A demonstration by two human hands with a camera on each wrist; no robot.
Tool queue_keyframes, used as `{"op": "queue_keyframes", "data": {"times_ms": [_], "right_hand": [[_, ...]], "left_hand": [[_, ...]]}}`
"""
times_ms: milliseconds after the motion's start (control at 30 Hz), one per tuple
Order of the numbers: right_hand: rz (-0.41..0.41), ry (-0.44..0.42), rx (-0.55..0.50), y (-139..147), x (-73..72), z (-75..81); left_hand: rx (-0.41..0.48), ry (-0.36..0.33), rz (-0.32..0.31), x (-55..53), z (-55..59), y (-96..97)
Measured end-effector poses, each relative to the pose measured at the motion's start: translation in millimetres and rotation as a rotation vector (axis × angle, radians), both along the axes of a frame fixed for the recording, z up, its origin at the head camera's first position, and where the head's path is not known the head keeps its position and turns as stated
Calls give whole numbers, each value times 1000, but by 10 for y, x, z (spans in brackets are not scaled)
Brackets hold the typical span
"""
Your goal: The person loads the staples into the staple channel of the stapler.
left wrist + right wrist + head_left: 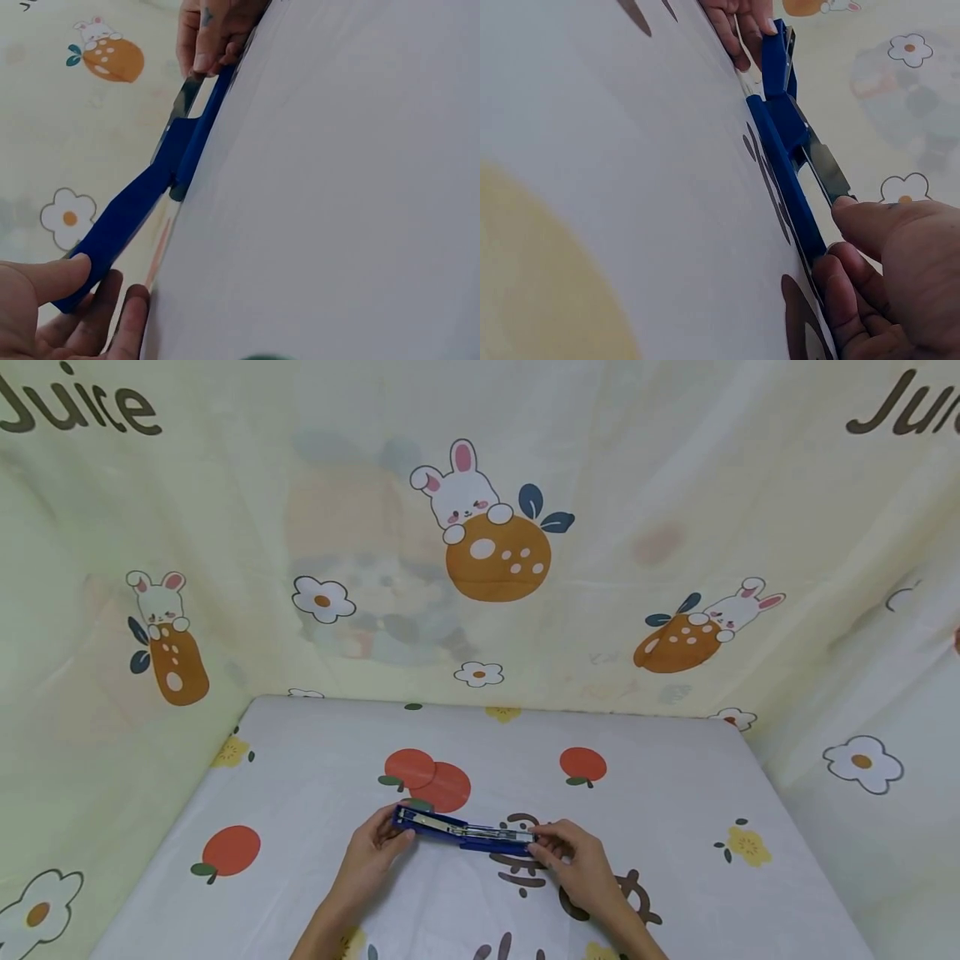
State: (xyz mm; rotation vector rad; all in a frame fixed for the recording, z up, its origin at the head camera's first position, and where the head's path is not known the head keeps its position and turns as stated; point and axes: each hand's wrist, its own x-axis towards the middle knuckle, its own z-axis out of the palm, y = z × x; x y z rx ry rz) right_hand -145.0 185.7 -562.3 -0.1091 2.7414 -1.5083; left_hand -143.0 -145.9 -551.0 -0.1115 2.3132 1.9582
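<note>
A blue stapler [480, 839] is opened out nearly flat, its metal staple channel [491, 832] showing along the right part. My left hand [371, 852] grips the far end of its swung-back cover, thumb on the blue cover [124, 217] in the left wrist view. At the other end, my right hand [581, 864] pinches the stapler. The right wrist view shows that thumb at the tip of the metal channel [826, 166] and the fingers at the end of the blue base [787, 187]. A gap separates channel and base there.
A white cloth with printed fruit covers the table [315, 793]. Patterned curtains [600, 635] hang behind it and along both sides. The stapler's base lies low, close over the cloth.
</note>
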Motion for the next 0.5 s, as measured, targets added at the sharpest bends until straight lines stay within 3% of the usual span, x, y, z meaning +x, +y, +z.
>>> {"op": "queue_keyframes", "data": {"times_ms": [500], "right_hand": [[13,7,-2,7,-2,1]], "left_hand": [[20,27,-29,-33,54,0]]}}
